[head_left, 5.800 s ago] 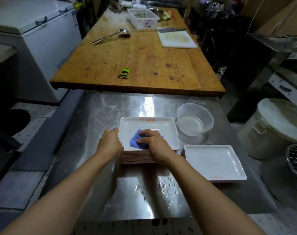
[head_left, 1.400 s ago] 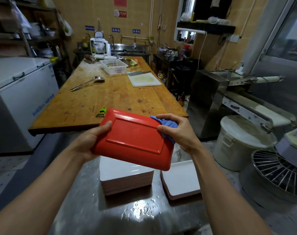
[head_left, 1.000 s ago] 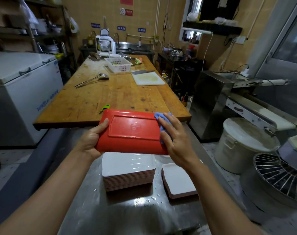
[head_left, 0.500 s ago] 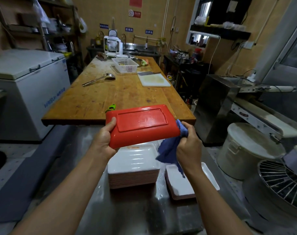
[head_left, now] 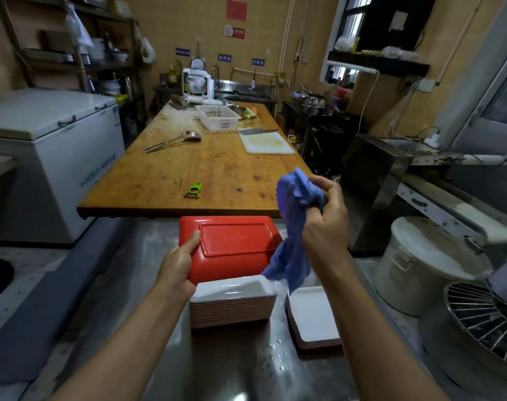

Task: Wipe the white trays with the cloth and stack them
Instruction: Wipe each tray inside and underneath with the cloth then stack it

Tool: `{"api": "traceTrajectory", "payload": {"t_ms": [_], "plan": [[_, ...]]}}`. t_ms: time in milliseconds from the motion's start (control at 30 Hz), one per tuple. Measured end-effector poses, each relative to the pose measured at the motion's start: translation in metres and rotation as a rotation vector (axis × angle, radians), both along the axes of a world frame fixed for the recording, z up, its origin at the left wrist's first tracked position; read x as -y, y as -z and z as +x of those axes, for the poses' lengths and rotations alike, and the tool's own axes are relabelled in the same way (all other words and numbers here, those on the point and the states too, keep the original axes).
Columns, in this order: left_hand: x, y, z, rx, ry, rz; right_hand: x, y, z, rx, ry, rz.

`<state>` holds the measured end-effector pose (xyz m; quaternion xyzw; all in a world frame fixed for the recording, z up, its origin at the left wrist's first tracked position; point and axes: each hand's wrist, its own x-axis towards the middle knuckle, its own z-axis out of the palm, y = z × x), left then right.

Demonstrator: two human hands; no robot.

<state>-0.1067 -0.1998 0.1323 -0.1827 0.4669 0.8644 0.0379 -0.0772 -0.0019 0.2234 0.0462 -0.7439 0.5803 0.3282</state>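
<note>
My left hand (head_left: 178, 263) grips the left end of a tray (head_left: 234, 241) held in the air with its red underside facing up. My right hand (head_left: 326, 224) is lifted off the tray and grips a crumpled blue cloth (head_left: 294, 227) that hangs down beside the tray's right end. Below the held tray a tall stack of white trays (head_left: 232, 303) stands on the steel counter (head_left: 217, 366). A single white tray (head_left: 314, 318) lies to the right of that stack.
Water drops lie on the counter in front of the trays. A wooden table (head_left: 188, 169) behind carries a green peeler (head_left: 193, 191), a ladle, a cutting board and a basket. A white lidded bucket (head_left: 428, 263) and a wire rack (head_left: 483, 319) stand at right, a chest freezer (head_left: 49, 146) at left.
My right hand has come off the tray's right edge and risen with the cloth. The tray has dropped lower over the stack, held by my left hand alone.
</note>
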Motion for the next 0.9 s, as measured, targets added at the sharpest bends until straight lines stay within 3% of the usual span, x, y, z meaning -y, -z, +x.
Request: {"api": "traceTrajectory", "payload": {"t_ms": [133,267,367,433,533,633,767,900], "plan": [[-0.001,0.001,0.005,0.01,-0.002,0.016,0.011,0.0,-0.004,-0.029,-0.106,0.061],[0.002,0.0,0.007,0.01,0.026,0.072,0.003,0.035,-0.003,0.285,-0.166,0.282],[0.003,0.0,0.005,0.018,0.042,0.128,-0.006,0.051,-0.004,0.356,-0.069,0.505],[0.001,-0.001,0.004,0.024,0.044,0.14,-0.007,0.054,-0.003,0.304,-0.01,0.665],[-0.004,-0.005,0.004,0.04,0.06,0.188,-0.006,0.057,0.001,0.183,-0.108,0.767],[-0.006,-0.006,0.005,0.025,0.065,0.222,-0.01,0.062,0.002,0.23,-0.15,0.787],[-0.014,-0.008,0.013,0.01,0.076,0.26,-0.011,0.062,0.0,0.226,-0.024,0.727],[-0.026,-0.018,0.016,-0.035,0.092,0.247,0.011,0.066,0.012,0.159,0.003,0.828]]}}
